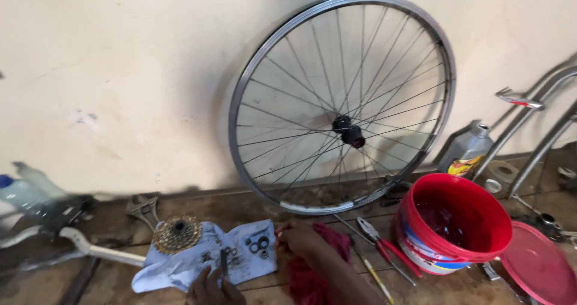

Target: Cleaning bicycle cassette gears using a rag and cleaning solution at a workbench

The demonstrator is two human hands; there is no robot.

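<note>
At the bottom edge my left hand (211, 288) pinches a small dark metal part (223, 260) over a pale blue cloth (198, 260) spread on the wooden floor. My right hand (300, 239) rests at the cloth's right edge, next to a dark red rag (312, 275); its fingers are curled and I cannot tell whether they hold anything. On the cloth lie a brownish gear cassette (177, 233) and several small black rings (260, 245). A spoked bicycle wheel (342, 103) without a tyre leans on the wall behind.
A red bucket (457, 224) stands at right with its red lid (538, 263) beside it. Red-handled pliers (384, 242) and a screwdriver (375, 274) lie left of the bucket. A grey oil bottle (467, 150), a metal frame (541, 125), an adjustable wrench (143, 209) and a plastic bottle (27, 191) surround the area.
</note>
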